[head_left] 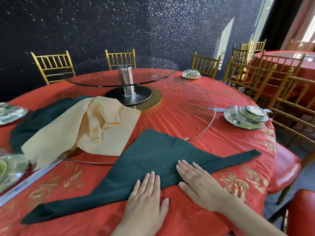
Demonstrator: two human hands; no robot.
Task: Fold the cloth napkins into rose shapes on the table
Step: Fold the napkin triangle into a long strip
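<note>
A dark green napkin (150, 155) lies folded into a triangle on the red tablecloth (221, 138), its long near edge rolled into a narrow band that runs from lower left to upper right. My left hand (146, 200) rests flat on that rolled band with straight fingers. Just to the right, my right hand (197, 183) presses flat on the same band, fingers pointing away from me. A crumpled beige napkin (88, 126) lies at the left over another dark green napkin (39, 120).
A two-tier glass turntable (201, 108) on a steel post (127, 82) fills the table's middle. Wrapped dish sets stand at the right (245, 116), the far side (190, 74) and the left edge (10, 113). Gold chairs (255, 77) ring the table; red seats (286, 171) are close right.
</note>
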